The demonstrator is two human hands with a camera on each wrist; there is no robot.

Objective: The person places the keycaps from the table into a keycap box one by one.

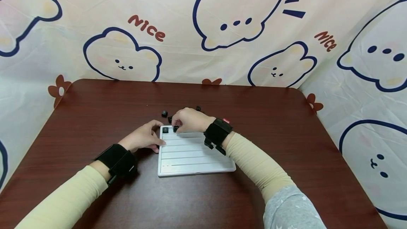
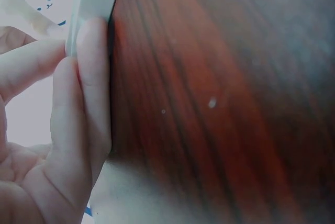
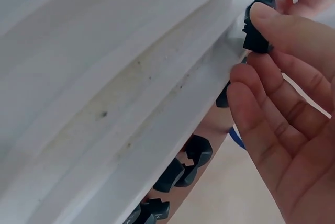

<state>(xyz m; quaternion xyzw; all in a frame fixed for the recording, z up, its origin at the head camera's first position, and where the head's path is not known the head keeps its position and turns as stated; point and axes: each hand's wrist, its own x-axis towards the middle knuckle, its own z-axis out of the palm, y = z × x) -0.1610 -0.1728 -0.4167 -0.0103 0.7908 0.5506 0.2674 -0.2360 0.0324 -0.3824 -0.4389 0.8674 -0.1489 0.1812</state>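
A white ridged tray (image 1: 190,156) lies on the brown table, its surface split into long rows. At its left edge my left hand (image 1: 142,138) holds it, the thumb on the top face and the fingers along the side, as the left wrist view shows of the fingers (image 2: 68,98). Over the top row, my right hand (image 1: 192,120) pinches a small black keycap (image 3: 257,33) between thumb and fingers. Another black keycap (image 1: 165,130) sits in the tray's top-left corner, just left of the pinched one.
Loose black keycaps lie on the table (image 1: 105,116) behind the tray, among them one keycap (image 1: 164,114) at the left and another keycap (image 1: 198,109) beyond my right hand. In the right wrist view several keycaps (image 3: 198,149) line the tray's far edge. A patterned curtain (image 1: 178,56) surrounds the table.
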